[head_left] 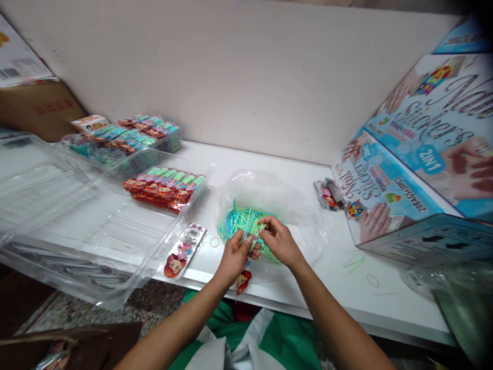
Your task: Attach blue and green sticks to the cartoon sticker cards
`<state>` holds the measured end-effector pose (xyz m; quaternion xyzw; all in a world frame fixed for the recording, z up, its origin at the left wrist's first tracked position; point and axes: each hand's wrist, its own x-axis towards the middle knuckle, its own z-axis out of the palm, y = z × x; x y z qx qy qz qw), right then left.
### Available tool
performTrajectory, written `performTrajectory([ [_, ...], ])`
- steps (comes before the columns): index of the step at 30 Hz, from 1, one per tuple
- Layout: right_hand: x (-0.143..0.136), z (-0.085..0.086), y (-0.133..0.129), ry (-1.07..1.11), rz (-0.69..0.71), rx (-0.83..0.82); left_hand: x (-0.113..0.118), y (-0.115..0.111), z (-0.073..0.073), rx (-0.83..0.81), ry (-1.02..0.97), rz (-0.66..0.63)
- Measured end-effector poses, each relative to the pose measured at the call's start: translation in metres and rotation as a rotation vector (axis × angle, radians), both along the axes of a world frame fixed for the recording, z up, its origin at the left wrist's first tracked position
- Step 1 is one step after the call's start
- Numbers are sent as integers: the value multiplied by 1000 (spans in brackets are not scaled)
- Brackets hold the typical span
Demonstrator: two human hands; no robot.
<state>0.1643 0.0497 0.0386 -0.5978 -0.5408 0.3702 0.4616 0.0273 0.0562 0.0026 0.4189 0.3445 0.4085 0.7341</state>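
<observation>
A clear plastic bag (304, 205) lies on the table, full of thin green and blue sticks (241, 218). Over its near side, my left hand (234, 257) is closed on a small printed packet (243, 282) with a red-haired cartoon figure, which hangs below the fingers. Close beside it, my right hand (283, 241) pinches a few green sticks at the packet's top end. The fingers partly cover the packet's opening, so how deep the sticks sit cannot be made out. To the left lies a stack of flat printed packets (185, 252).
Clear plastic trays (96, 205) cover the left side, one holding rows of filled packets (165, 187). More filled packets (127, 136) stand behind. Large blue cartons (408, 174) lean at the right, near a small bundle of packets (327, 194). Rubber bands (214, 242) and loose sticks (355, 264) lie on the table.
</observation>
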Motion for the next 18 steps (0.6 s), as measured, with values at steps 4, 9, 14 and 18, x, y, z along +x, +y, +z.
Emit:
performTrajectory([
  [4, -1, 5, 0, -24, -30, 37, 1, -1, 0, 13, 4, -15],
  [9, -1, 10, 1, -41, -21, 49, -1, -1, 2, -16, -30, -51],
  [14, 0, 12, -2, -116, -37, 27, -3, -1, 4, -39, -65, -71],
  [18, -1, 12, -1, -63, -37, 20, -3, -2, 4, -21, -68, -109],
])
